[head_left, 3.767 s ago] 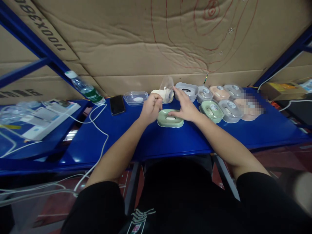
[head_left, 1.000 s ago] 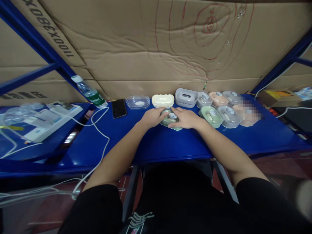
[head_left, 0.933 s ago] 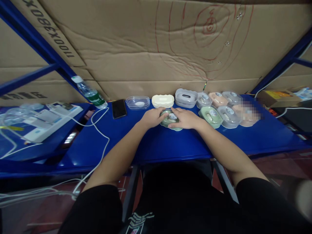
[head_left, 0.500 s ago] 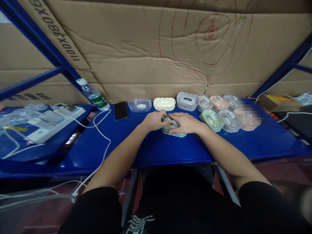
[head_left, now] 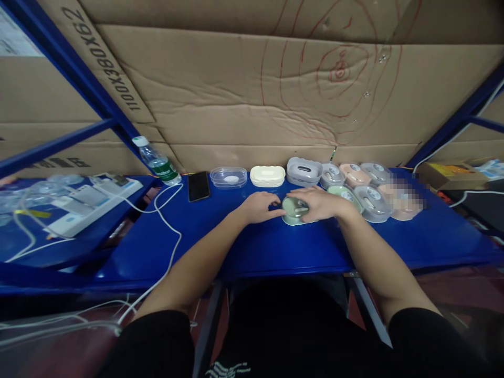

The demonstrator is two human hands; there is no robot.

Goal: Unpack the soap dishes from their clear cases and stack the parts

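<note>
A clear-lidded green box (head_left: pixel 294 209) is sitting on the tabletop (head_left: pixel 252 249) within the right hand (head_left: pixel 322 203), whose fingers are gripping its top and right side, seemingly for steadiness. The left hand's (head_left: pixel 260 207) fingers are staying loosely apart by its left edge, contact being unclear. Beyond them a cream box (head_left: pixel 268 176) is standing, while lidded boxes (head_left: pixel 372 203) are clustering rightward, probably for easy reach.

- I see one camera, worn on the person's head.
- It looks forward and down at the tabletop (head_left: pixel 260 249), from close behind its near edge.
</note>
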